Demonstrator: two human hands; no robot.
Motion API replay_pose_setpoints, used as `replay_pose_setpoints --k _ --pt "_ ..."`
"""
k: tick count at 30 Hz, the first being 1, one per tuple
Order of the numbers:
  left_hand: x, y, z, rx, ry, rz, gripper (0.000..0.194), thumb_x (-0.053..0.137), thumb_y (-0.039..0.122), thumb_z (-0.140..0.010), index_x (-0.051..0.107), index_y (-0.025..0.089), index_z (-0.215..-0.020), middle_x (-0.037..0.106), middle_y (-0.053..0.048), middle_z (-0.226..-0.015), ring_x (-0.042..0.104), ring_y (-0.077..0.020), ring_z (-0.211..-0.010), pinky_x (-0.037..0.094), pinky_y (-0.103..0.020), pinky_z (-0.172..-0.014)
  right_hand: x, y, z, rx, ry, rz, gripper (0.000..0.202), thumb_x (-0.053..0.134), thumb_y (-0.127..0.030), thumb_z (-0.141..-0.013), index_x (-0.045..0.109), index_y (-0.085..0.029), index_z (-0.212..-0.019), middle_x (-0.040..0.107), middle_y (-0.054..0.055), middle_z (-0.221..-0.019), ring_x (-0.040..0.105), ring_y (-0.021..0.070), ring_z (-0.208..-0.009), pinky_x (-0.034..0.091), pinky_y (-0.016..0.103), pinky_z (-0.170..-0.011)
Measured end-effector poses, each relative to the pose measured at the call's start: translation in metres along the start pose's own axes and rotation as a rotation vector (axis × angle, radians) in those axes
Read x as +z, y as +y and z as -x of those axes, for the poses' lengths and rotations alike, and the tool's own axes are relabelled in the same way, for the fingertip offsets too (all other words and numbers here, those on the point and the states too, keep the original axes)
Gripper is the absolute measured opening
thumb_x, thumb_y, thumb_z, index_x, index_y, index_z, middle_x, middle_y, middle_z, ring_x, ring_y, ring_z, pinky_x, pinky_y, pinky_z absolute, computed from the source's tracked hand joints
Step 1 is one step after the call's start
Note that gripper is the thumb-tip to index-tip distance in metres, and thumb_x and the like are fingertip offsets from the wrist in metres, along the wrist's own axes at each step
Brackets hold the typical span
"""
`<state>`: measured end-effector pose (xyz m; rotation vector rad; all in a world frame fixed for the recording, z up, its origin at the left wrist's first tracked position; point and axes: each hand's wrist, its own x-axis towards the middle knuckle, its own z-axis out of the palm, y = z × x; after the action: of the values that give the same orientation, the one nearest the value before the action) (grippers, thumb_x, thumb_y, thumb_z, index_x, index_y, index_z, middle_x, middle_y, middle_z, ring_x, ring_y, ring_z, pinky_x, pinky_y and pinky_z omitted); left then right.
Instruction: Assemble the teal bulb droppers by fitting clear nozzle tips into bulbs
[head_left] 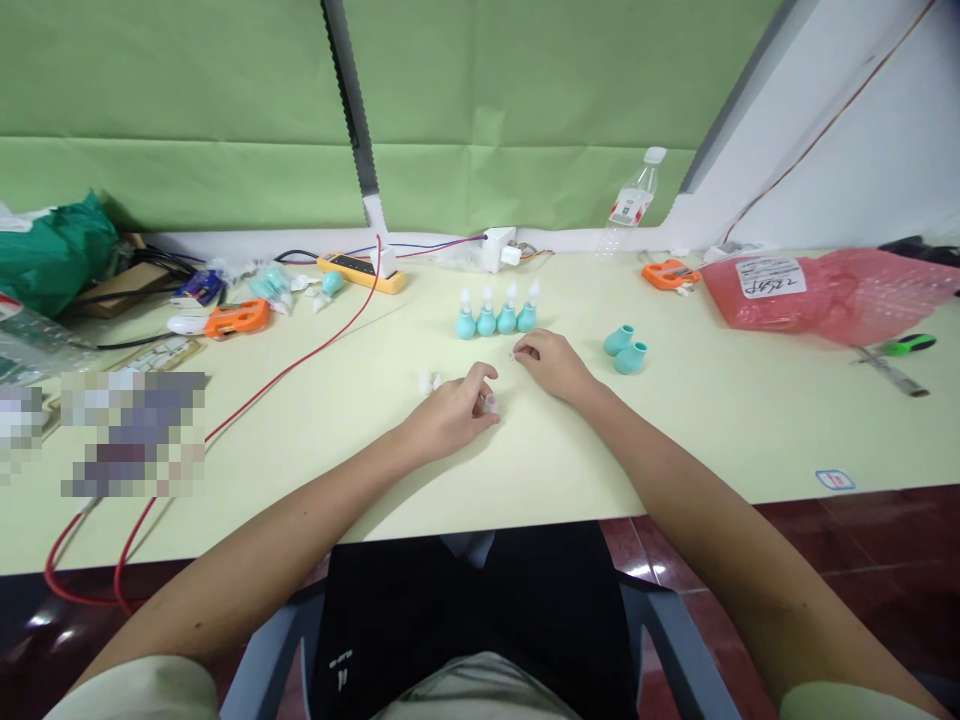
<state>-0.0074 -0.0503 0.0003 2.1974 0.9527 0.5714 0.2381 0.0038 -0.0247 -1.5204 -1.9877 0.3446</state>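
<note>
My left hand (pixel 454 412) is closed around a small translucent cap (pixel 490 403), held between thumb and fingers above the middle of the table. Just right of it, my right hand (pixel 551 362) rests near the tabletop, its fingertips pinched at something too small to make out. Beyond both hands, several turquoise bulbs with white pointed tips (pixel 496 318) stand upright in a row. Two turquoise bulbs without tips (pixel 628 359) lie to the right of my right hand. Small white pieces (pixel 426 383) are on the table beside my left hand, partly behind it.
A yellow table (pixel 720 430) carries a yellow multimeter (pixel 364 273), orange-handled tools (pixel 238 318) on the left, a pink plastic package (pixel 817 295) and a green-handled tool (pixel 909 345) on the right. A red cable (pixel 292 365) crosses the left side. A clear bottle (pixel 634 200) stands at the back.
</note>
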Motion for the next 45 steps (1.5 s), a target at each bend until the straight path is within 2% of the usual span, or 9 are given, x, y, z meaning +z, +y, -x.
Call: replay_pose_setpoints --k 5,8,10,12,15,17,25,37,45 --pt "-0.002 0.002 0.001 0.012 -0.021 -0.139 0.060 0.072 0.041 -0.087 0.042 0.026 -0.137 0.070 -0.007 -0.111 0.069 -0.0231 -0.090 0.052 -0.036 -0.078 -0.003 0.003 0.001 0.020 0.030 -0.051 0.015 0.058 -0.019 -0.089 0.073 -0.017 -0.089 0.071 0.008 -0.094 0.062 0.0197 -0.082 0.047 0.034 -0.079" --pt "-0.015 0.004 0.003 0.141 0.016 -0.303 0.061 0.069 0.049 -0.090 0.045 0.022 -0.138 0.070 -0.011 -0.116 0.067 -0.0263 -0.094 0.051 -0.040 -0.083 -0.006 0.003 0.002 0.048 0.053 -0.111 0.013 0.060 -0.020 -0.088 0.073 -0.017 -0.087 0.073 0.007 -0.090 0.063 0.0193 -0.080 0.048 0.034 -0.078" --pt "-0.030 0.003 0.004 0.291 0.097 -0.427 0.043 0.060 0.040 -0.096 0.051 0.019 -0.133 0.071 -0.011 -0.112 0.065 -0.0272 -0.099 0.049 -0.044 -0.090 -0.008 0.003 0.003 0.073 0.062 -0.142 0.012 0.061 -0.021 -0.087 0.073 -0.018 -0.087 0.073 0.006 -0.088 0.063 0.0194 -0.079 0.049 0.033 -0.078" --pt "-0.045 -0.001 0.006 0.395 0.172 -0.580 0.031 0.055 0.026 -0.095 0.059 0.017 -0.124 0.071 -0.013 -0.110 0.062 -0.0305 -0.106 0.046 -0.048 -0.094 -0.009 0.002 0.004 0.096 0.068 -0.162 0.012 0.062 -0.023 -0.085 0.073 -0.018 -0.086 0.073 0.005 -0.086 0.063 0.0195 -0.078 0.049 0.034 -0.076" --pt "-0.061 -0.010 0.006 0.403 0.207 -0.740 0.031 0.054 0.017 -0.089 0.065 0.017 -0.118 0.072 -0.015 -0.108 0.057 -0.0355 -0.114 0.043 -0.052 -0.094 -0.009 0.001 0.005 0.093 0.081 -0.181 0.012 0.061 -0.024 -0.084 0.072 -0.019 -0.086 0.071 0.005 -0.084 0.062 0.0194 -0.077 0.049 0.034 -0.076" --pt "-0.064 -0.016 0.005 0.386 0.185 -0.764 0.033 0.055 0.014 -0.085 0.068 0.018 -0.115 0.073 -0.013 -0.104 0.056 -0.0361 -0.116 0.042 -0.054 -0.096 -0.009 -0.001 0.005 0.070 0.105 -0.191 0.012 0.061 -0.024 -0.083 0.072 -0.019 -0.085 0.071 0.005 -0.083 0.062 0.0196 -0.077 0.050 0.034 -0.077" --pt "-0.059 -0.019 0.003 0.364 0.113 -0.799 0.036 0.054 0.013 -0.082 0.076 0.020 -0.110 0.076 -0.013 -0.100 0.056 -0.0350 -0.120 0.037 -0.059 -0.107 -0.014 -0.013 0.009 0.035 0.205 -0.294 0.012 0.061 -0.024 -0.079 0.070 -0.019 -0.086 0.070 0.004 -0.080 0.063 0.0198 -0.076 0.050 0.033 -0.073" --pt "-0.054 -0.022 0.004 0.323 0.105 -0.822 0.036 0.054 0.011 -0.081 0.077 0.021 -0.106 0.076 -0.015 -0.098 0.054 -0.0368 -0.120 0.033 -0.065 -0.109 -0.013 -0.015 0.010 0.005 0.160 -0.285 0.009 0.061 -0.024 -0.082 0.068 -0.020 -0.086 0.070 0.004 -0.082 0.064 0.0199 -0.077 0.050 0.034 -0.074" --pt "-0.046 -0.017 0.001 0.367 0.070 -0.893 0.025 0.049 0.013 -0.093 0.073 0.016 -0.091 0.072 -0.016 -0.095 0.055 -0.0350 -0.113 0.041 -0.055 -0.100 -0.015 -0.019 0.011 0.003 0.160 -0.294 0.008 0.061 -0.023 -0.083 0.068 -0.020 -0.085 0.070 0.005 -0.082 0.063 0.0198 -0.077 0.051 0.034 -0.074"
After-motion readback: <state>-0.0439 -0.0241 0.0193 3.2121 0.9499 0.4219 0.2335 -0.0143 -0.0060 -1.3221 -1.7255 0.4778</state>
